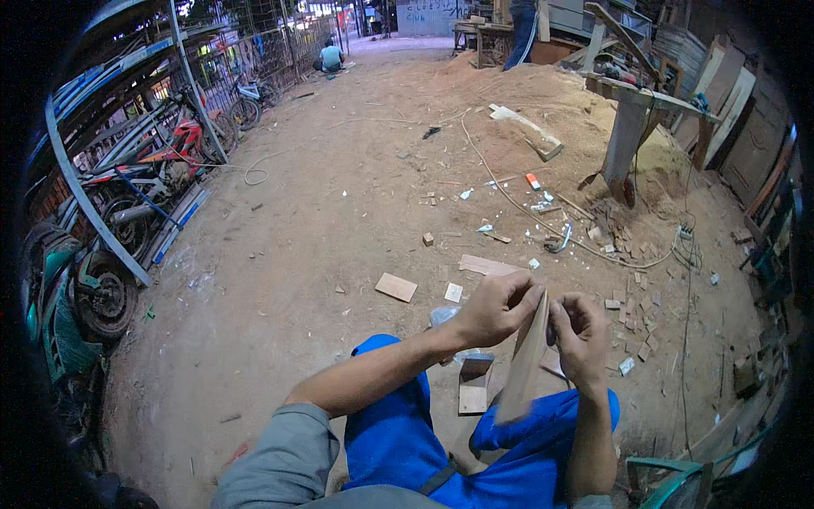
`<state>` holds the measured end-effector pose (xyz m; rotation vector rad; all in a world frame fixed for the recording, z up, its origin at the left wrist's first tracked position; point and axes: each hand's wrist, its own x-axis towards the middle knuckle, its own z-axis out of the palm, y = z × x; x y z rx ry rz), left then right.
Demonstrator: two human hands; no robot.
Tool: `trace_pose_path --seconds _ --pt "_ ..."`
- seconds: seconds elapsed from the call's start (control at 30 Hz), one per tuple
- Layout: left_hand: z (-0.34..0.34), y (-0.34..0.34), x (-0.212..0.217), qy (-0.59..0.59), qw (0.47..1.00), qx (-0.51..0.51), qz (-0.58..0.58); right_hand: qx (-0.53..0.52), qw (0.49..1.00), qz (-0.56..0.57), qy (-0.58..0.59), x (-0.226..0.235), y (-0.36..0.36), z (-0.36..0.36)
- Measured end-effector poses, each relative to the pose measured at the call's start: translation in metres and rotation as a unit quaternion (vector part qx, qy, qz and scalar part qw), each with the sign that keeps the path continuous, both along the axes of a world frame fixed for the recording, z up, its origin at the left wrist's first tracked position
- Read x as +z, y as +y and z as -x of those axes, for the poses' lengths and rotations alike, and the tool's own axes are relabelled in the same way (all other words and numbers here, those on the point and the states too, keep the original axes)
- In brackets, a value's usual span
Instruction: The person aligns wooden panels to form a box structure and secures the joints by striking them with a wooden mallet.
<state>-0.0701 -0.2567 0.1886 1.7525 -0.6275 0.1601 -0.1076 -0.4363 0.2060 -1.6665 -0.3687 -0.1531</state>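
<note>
A thin, pale wooden board (524, 365) slants down in front of me, its lower end near my right knee. My left hand (500, 310) is closed, with thumb and fingers pinching the board's upper end. On the other side, my right hand (582, 335) has curled fingers, and its thumb and fingertips press at the board's edge close to the top. Whether something small is also between the right fingers, I cannot tell. Below the left hand, between my knees, stands an L-shaped wooden piece (473, 397), with a clear plastic bag (444, 316) behind it.
Flat wood pieces (396, 287) and a small wood block (427, 240) lie on the dirt floor ahead. A hose (500, 188) winds toward the right, past scattered offcuts (636, 314). A wooden workbench (627, 127) stands far right; motorcycles (106, 284) line the left. A person (331, 58) squats far back.
</note>
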Motion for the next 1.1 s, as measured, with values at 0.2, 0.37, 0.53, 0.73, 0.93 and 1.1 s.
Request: trace_pose_path --seconds 0.2,0.37,0.53,0.73,0.93,1.1 --pt "-0.003 -0.001 0.0 -0.034 0.997 0.032 0.068 -0.006 1.0 -0.007 -0.012 -0.006 0.007 -0.01" --pt "-0.019 -0.003 -0.005 -0.011 0.998 0.066 -0.002 -0.007 0.999 -0.037 0.01 -0.025 0.006 -0.034" --pt "-0.012 0.003 -0.008 -0.02 0.999 0.027 -0.02 0.004 0.999 -0.01 0.035 -0.012 0.005 -0.016" --pt "-0.005 -0.004 -0.006 -0.039 0.998 0.047 0.029 0.004 0.999 -0.029 0.016 -0.009 0.003 -0.011" --pt "0.001 0.0 0.003 -0.084 0.992 0.095 0.023 0.027 0.995 -0.092 0.009 -0.004 0.013 -0.007" --pt "-0.011 -0.002 0.0 -0.096 0.989 0.113 -0.011 -0.009 0.999 -0.032 0.035 -0.011 0.01 -0.024"
